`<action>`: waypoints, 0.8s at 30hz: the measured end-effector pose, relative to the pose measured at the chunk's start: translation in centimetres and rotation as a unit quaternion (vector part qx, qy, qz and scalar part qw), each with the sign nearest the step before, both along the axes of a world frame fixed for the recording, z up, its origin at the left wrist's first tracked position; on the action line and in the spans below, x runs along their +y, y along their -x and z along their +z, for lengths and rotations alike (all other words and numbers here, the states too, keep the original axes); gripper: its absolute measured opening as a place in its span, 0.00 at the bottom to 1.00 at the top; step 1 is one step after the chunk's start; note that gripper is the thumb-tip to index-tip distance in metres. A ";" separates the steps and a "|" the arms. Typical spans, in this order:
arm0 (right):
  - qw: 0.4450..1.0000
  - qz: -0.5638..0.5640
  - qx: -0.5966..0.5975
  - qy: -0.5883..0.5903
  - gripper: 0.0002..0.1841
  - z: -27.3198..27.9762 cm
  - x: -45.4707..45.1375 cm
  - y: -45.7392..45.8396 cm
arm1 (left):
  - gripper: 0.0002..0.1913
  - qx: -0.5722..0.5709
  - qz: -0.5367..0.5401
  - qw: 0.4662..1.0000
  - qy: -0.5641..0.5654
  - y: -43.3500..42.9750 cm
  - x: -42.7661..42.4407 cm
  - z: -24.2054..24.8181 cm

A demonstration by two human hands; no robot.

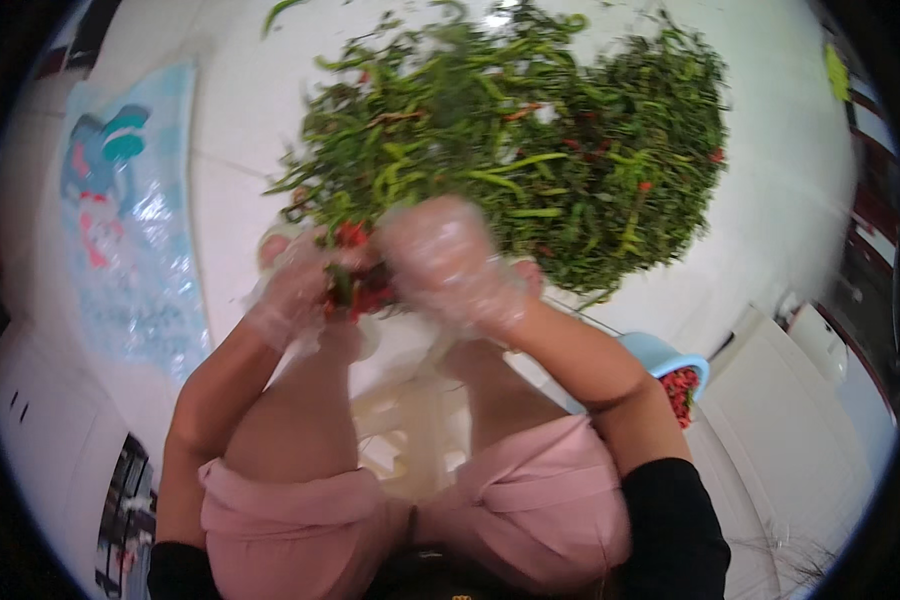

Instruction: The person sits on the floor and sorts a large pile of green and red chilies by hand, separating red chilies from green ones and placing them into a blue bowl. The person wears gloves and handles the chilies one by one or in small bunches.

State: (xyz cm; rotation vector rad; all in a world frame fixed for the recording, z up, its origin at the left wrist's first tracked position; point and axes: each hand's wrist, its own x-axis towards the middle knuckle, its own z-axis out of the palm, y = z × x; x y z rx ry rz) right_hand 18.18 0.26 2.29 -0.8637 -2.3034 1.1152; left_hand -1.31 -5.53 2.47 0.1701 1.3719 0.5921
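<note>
Both my hands wear clear plastic gloves and meet between my knees, near the close edge of a big heap of green chili peppers and stems (457,135) on the floor. My left hand (296,281) is closed around red chili peppers (352,234), some of which show above its fingers and more below, with a green piece among them. My right hand (442,247) is curled and blurred by motion, close against the same peppers; its fingertips are hidden, so I cannot tell what it holds.
A light blue basin (664,352) with red peppers (679,394) stands on the right, by my right elbow. A blue cartoon-printed mat (131,225) lies on the left. White cabinets (787,405) stand at the right. A pale plastic stool (420,435) shows between my legs.
</note>
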 end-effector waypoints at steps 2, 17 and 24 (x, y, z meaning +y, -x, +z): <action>0.990 -0.113 0.048 -0.070 0.04 -0.3 1.7 -0.4 | 0.10 -0.063 0.024 0.998 -0.002 2.1 0.9 0.2; 0.984 0.170 -0.021 -0.058 0.06 -6.5 -9.7 3.1 | 0.18 -0.139 0.264 0.953 -0.050 10.1 -3.6 -0.4; 0.963 0.218 -0.122 -0.103 0.05 -10.5 -11.1 5.4 | 0.16 -0.257 0.269 0.925 -0.078 11.9 -5.0 1.1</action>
